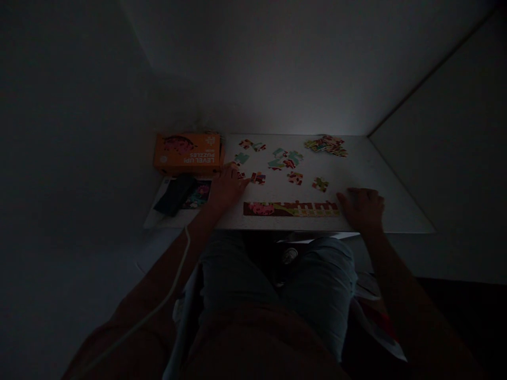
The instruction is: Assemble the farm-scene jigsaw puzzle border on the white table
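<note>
The scene is dim. My left hand (pixel 227 186) lies on the white table (pixel 396 211), its fingertips touching a loose puzzle piece (pixel 241 174); another piece (pixel 257 178) lies just to the right of the fingers. My right hand (pixel 362 207) rests flat on the table at the right end of a joined strip of puzzle pieces (pixel 291 209) along the front edge. Nothing shows inside this hand. Several loose pieces (pixel 285 158) are scattered further back, with a small heap (pixel 327 145) at the far right.
An orange puzzle box (pixel 188 152) stands at the table's back left. A dark flat object (pixel 174 195) lies on a printed sheet (pixel 198 196) in front of it. Walls close in behind and at the right. A white cable (pixel 158 311) runs along my left arm.
</note>
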Demonstrator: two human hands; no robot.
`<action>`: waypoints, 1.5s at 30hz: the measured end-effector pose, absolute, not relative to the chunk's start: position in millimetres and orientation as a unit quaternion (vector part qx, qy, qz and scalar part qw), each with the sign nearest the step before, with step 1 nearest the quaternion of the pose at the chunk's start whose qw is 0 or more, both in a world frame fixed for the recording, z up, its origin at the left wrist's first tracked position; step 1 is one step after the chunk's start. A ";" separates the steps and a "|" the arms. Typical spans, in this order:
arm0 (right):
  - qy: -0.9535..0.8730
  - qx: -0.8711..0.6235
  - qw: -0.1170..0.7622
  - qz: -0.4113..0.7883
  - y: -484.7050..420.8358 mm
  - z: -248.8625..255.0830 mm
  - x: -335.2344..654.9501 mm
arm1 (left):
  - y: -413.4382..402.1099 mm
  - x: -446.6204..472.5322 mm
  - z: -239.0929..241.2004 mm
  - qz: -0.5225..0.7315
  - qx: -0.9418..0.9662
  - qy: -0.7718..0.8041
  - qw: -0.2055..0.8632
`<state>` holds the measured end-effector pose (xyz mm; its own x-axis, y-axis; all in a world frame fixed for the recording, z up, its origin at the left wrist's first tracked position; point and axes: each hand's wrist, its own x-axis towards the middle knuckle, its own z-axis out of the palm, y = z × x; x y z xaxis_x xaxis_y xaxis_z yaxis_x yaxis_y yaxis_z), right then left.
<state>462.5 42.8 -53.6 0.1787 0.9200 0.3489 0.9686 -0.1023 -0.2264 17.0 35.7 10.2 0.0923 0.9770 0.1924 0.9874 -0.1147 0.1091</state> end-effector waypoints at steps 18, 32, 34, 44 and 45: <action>-0.637 -0.743 0.202 -0.038 39.2 -45.2 457.0 | 105.4 18.7 20.5 -0.109 -0.734 -0.667 -0.065; -0.641 -0.725 0.243 -0.068 44.1 -57.8 467.9 | 63.3 12.6 13.2 -0.398 -0.633 -0.615 -0.251; -0.640 -0.725 0.244 -0.077 45.1 -60.6 469.1 | 38.1 11.4 9.2 -0.400 -0.634 -0.599 -0.282; -0.646 -0.728 0.211 -0.087 49.5 -65.2 476.2 | 3.0 12.4 -3.2 -0.366 -0.655 -0.606 -0.265; -0.648 -0.727 0.211 -0.090 49.8 -65.9 476.8 | 4.1 12.8 -3.8 -0.360 -0.657 -0.612 -0.254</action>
